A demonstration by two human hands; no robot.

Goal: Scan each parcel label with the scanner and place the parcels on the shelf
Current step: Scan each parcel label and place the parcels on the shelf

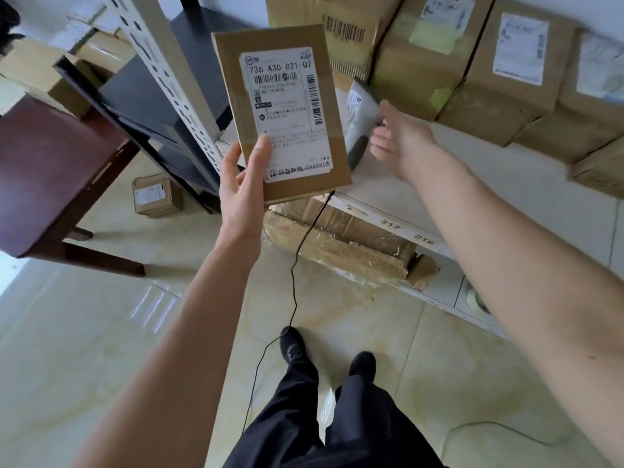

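Left hand (241,194) fingers pinch the flat parcel (282,113), label up; right hand (400,138) fingers curl loosely at the scanner (361,119) on the shelf (472,184), can't tell if gripping.

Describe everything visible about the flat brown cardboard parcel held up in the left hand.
The flat brown cardboard parcel is thin and rectangular, held upright and slightly tilted, its face toward the camera. A large white shipping label with barcodes and the code "736 A30 021-Q2" covers most of that face, and clear tape bands cross it. The left hand grips its lower left corner, thumb pressed on the label. It hides part of the grey handheld scanner behind it.
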